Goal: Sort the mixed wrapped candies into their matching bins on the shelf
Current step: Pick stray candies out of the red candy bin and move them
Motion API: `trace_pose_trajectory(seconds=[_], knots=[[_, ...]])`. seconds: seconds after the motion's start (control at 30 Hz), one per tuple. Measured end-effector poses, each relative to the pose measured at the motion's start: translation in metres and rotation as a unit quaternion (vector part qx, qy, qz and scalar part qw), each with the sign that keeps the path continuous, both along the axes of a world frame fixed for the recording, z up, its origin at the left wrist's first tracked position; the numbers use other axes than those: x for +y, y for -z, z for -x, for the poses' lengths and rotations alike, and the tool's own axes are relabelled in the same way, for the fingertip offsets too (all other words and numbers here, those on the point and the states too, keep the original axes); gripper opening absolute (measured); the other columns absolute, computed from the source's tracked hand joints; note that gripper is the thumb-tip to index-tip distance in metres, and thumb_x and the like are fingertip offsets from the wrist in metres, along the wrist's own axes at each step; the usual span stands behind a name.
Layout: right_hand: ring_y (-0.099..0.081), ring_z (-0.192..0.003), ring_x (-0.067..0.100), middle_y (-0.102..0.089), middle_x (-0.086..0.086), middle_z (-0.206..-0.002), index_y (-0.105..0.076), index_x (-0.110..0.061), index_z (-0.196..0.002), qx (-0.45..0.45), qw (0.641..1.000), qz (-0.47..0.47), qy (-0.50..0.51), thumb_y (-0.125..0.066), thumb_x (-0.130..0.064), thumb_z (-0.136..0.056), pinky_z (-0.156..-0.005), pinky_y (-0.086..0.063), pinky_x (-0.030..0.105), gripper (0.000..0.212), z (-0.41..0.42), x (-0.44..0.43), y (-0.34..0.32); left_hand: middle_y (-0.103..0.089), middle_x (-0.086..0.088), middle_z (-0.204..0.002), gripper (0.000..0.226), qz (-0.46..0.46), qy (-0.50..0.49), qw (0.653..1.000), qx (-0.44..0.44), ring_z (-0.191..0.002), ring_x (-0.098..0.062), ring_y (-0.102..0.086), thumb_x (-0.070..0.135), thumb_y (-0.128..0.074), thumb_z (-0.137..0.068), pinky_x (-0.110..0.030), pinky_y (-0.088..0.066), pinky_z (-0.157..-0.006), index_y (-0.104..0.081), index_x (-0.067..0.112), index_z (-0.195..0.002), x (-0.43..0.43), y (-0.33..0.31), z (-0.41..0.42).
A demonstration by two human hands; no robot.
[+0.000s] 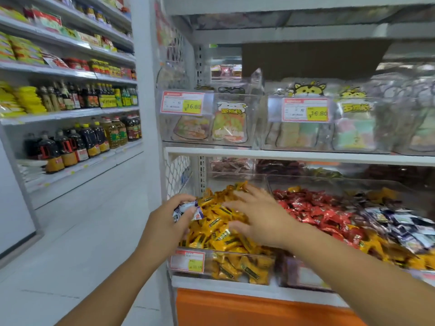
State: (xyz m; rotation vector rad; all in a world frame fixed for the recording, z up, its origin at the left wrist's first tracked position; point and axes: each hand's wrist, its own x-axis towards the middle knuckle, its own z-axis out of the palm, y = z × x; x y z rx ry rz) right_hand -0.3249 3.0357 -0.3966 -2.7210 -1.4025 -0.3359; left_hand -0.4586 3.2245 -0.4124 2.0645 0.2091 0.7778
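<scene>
A clear bin (226,269) at the shelf's left end is heaped with yellow wrapped candies (219,222). My left hand (169,222) hovers at its left edge and grips a bunch of purple-and-white wrapped candies (188,209). Spread over the yellow heap, my right hand (261,217) has its fingers straight and touches the candies. To the right lies a heap of red wrapped candies (313,208). Further right are dark blue-and-white candies (404,227), with yellow ones mixed in below them.
The shelf above carries clear bins of bagged sweets (229,123) with red-and-yellow price tags (182,102). An orange panel (259,309) runs under the candy shelf. Left of a white pillar, aisle shelves hold oil and sauce bottles (89,140). White floor lies at lower left.
</scene>
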Motion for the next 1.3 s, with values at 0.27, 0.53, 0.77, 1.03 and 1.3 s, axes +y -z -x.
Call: trace_pose_trajectory(seconds=[0.27,0.53,0.77,1.03,1.3], knots=[[-0.022,-0.143,0.014,-0.031,-0.01,-0.152,-0.042,-0.04,-0.139,0.024,0.98,-0.146,0.135,-0.045,-0.044,-0.097,-0.119,-0.018,0.034,0.042,-0.002,-0.176,0.01,-0.065,0.019,-0.075,0.013,-0.064,0.073,0.995,0.017,-0.053,-0.006,-0.057,0.032,-0.06,-0.092,-0.015,-0.038,-0.048,-0.061,0.044,-0.098,-0.084,-0.022,-0.049],[-0.055,-0.118,0.022,-0.059,0.002,-0.129,-0.057,-0.019,-0.128,0.036,0.886,-0.348,0.303,-0.05,-0.008,-0.095,-0.099,-0.043,0.036,0.036,-0.034,-0.295,0.0,-0.062,0.015,-0.087,0.012,-0.115,0.249,0.962,-0.002,-0.071,0.011,-0.054,0.02,-0.062,-0.092,-0.006,-0.037,-0.065,-0.064,0.024,-0.103,-0.251,-0.026,-0.14],[-0.055,-0.096,0.011,-0.058,-0.006,-0.127,-0.045,-0.028,-0.139,0.123,0.869,-0.351,0.327,-0.045,-0.011,-0.099,-0.078,-0.043,0.026,0.043,-0.04,-0.327,0.024,-0.058,0.003,-0.133,0.037,-0.166,0.243,0.953,0.071,-0.12,-0.021,-0.054,0.04,-0.058,-0.093,-0.031,-0.046,-0.095,-0.055,0.033,-0.129,-0.34,-0.029,-0.231],[-0.055,-0.118,0.025,-0.053,0.001,-0.137,-0.042,-0.027,-0.141,0.169,0.865,-0.341,0.325,-0.041,-0.011,-0.101,-0.094,-0.048,0.039,0.043,-0.052,-0.319,0.02,-0.06,0.007,-0.132,0.036,-0.164,0.3,0.93,0.136,-0.119,-0.006,-0.054,0.045,-0.059,-0.091,-0.019,-0.04,-0.088,-0.063,0.034,-0.125,-0.298,-0.038,-0.223],[-0.04,-0.126,0.015,-0.057,-0.006,-0.129,-0.061,-0.027,-0.124,0.035,0.957,-0.215,0.192,-0.051,-0.023,-0.098,-0.106,-0.032,0.027,0.028,-0.045,-0.255,-0.002,-0.056,0.014,-0.129,0.031,-0.298,0.19,0.932,0.083,-0.123,-0.001,-0.047,0.04,-0.065,-0.088,-0.01,-0.026,-0.099,-0.067,0.031,-0.118,-0.18,-0.02,-0.156]])
